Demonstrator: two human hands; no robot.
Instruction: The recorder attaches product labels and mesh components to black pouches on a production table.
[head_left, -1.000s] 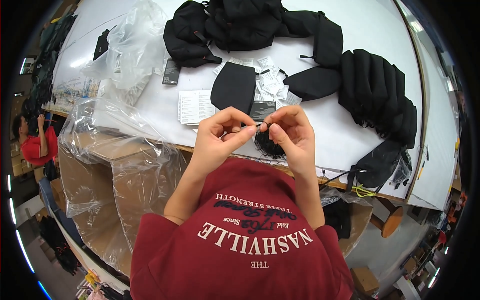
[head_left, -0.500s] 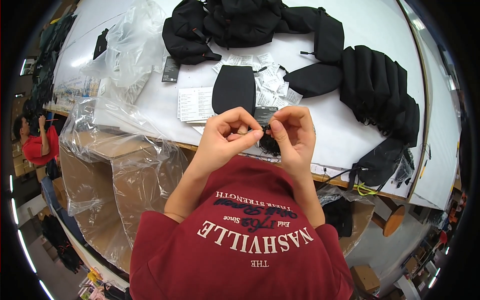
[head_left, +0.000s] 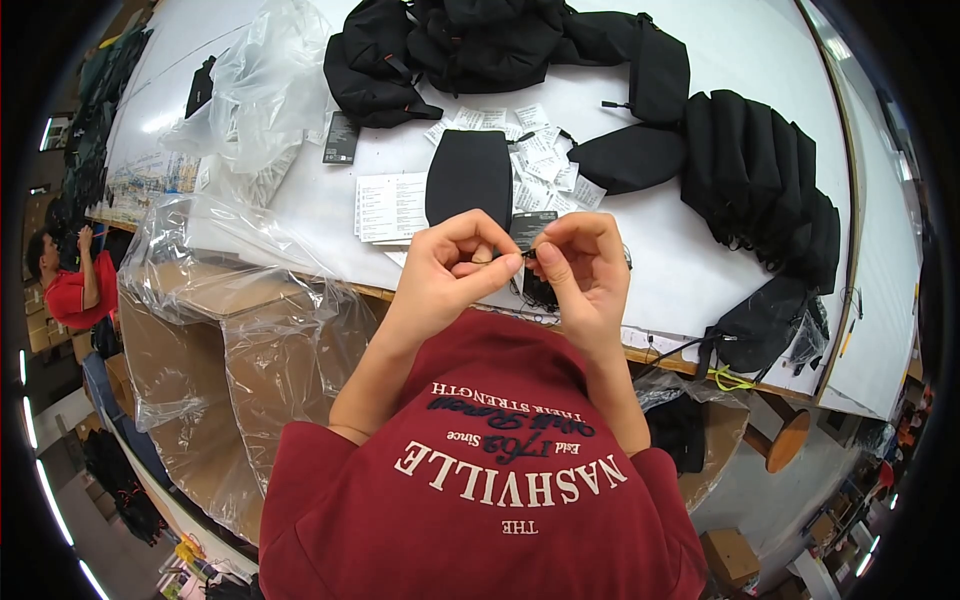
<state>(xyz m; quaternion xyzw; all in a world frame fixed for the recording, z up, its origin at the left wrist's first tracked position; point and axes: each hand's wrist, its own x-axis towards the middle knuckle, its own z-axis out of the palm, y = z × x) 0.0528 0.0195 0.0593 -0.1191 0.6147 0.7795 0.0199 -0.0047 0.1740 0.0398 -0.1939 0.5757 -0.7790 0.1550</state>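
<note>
Over the near edge of the table my left hand [head_left: 440, 272] and my right hand [head_left: 590, 275] meet, thumb and forefinger of each pinched together. Between the fingertips runs a thin dark string [head_left: 527, 254], partly hidden by the fingers. Just behind them lies a black printed tag [head_left: 530, 228]. A tangle of thin black strings [head_left: 540, 292] sits below the fingertips at the table edge. Beyond my left hand a flat black fabric pouch [head_left: 468, 178] rests beside a stack of white printed sheets [head_left: 392, 208]. Several small white labels [head_left: 540, 160] are strewn to its right.
Black bags [head_left: 480, 45] are heaped at the back, and a row of black pouches [head_left: 750, 165] stands at right. Clear plastic [head_left: 260, 90] lies at left. Plastic-lined cardboard boxes [head_left: 270, 370] stand before the table. A person in red [head_left: 80, 280] is at far left.
My pinched fingertips have shifted very slightly, still together on the string. The things on the table lie as before. The person at far left has moved an arm a little.
</note>
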